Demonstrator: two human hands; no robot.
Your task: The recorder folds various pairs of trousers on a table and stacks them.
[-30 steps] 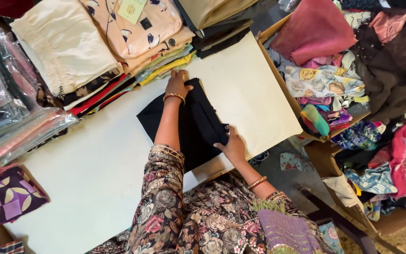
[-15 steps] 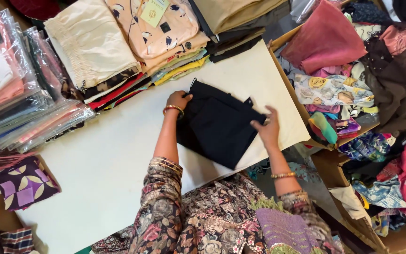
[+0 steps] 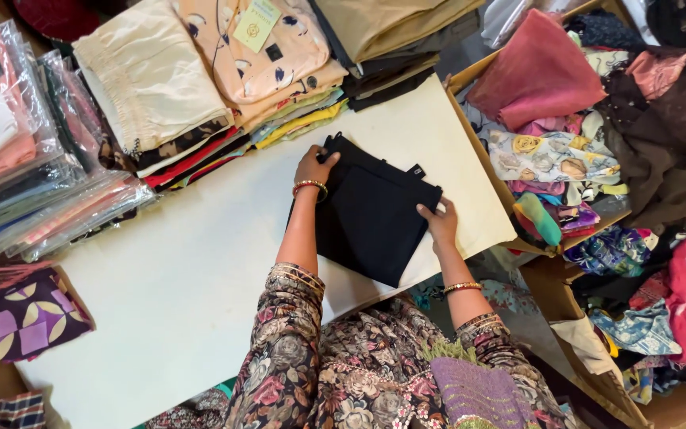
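Far to the left of her left hand (image 3: 315, 165), plastic-wrapped garments (image 3: 37, 191) lean in a row, then stacks of folded clothes (image 3: 200, 87) rise just beyond the fingers. That hand lies on the far corner of the folded black garment (image 3: 371, 214), fingers curled over its edge. The garment lies flat on the white surface (image 3: 160, 270) between both hands. Her right hand (image 3: 441, 220) presses its near right edge, fingers spread. Right of it, a cardboard box (image 3: 470, 119) holds a jumble of colourful fabrics (image 3: 553, 155).
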